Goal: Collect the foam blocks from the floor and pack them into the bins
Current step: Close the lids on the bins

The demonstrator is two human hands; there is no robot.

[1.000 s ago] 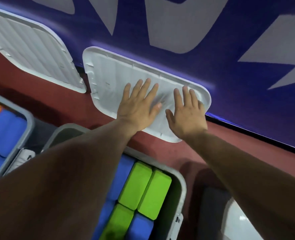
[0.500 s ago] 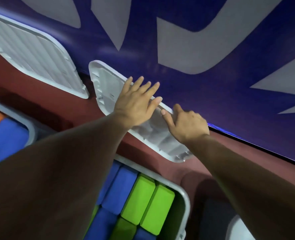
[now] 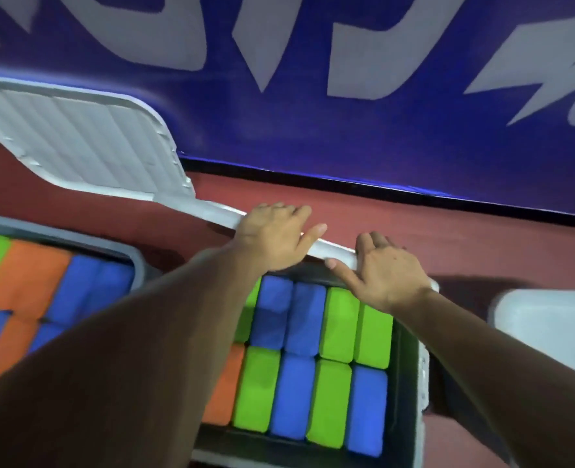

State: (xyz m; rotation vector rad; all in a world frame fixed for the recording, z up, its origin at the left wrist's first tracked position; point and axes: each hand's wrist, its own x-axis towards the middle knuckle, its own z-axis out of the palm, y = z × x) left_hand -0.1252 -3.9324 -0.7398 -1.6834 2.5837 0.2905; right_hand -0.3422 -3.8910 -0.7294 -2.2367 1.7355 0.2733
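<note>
Foam blocks (image 3: 333,403) are packed into the 9 o'clock bin (image 3: 138,261) and the 6 o'clock bin (image 3: 423,373), above which a white lid (image 3: 218,214) is gripped by the left hand (image 3: 272,241) and right hand (image 3: 387,278); only closing is judged left.

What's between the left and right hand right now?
A short stretch of the lid, its rim bare there; the left hand and right hand both grip it. Shows in the head view.
</note>
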